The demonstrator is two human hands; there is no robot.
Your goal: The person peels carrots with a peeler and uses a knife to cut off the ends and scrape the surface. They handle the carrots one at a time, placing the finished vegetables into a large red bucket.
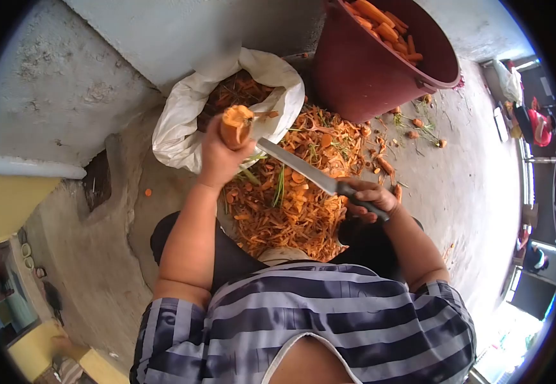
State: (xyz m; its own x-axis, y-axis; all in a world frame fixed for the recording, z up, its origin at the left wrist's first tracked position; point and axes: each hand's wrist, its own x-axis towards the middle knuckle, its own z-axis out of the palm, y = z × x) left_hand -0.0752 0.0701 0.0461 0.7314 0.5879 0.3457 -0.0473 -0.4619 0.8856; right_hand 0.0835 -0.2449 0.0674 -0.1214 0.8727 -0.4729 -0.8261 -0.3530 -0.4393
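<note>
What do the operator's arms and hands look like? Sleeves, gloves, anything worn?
Left hand and right hand are ungloved. Forearms are bare, with no watch or bracelet visible. The short, loose sleeves end near the elbows, in dark and pale grey stripes matching the shirt. Rings: can't tell.

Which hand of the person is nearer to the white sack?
The left. The left hand, holding a carrot, overlaps the white sack in this view; the right hand, gripping a knife, is farther away, to the sack's lower right in the picture.
</note>
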